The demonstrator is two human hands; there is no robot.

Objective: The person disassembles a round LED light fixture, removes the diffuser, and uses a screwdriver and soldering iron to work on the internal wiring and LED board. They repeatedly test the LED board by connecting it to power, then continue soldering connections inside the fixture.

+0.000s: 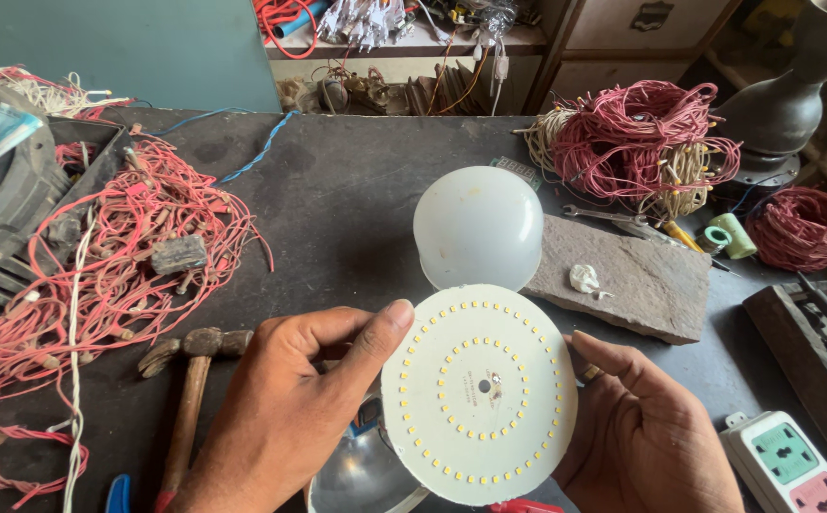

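I hold a round white LED board, dotted with rings of small yellow chips, face up between both hands. My left hand grips its left edge, thumb on the rim. Fingers of my right hand cup its right edge. Just beyond the board, a white frosted bulb dome rests on the dark workbench. A shiny metal bulb base lies under the board, partly hidden.
A tangle of red wires covers the left side, with a hammer beside my left hand. A flat stone slab lies right of the dome. Red wire coils sit at the back right, and a power strip at the front right.
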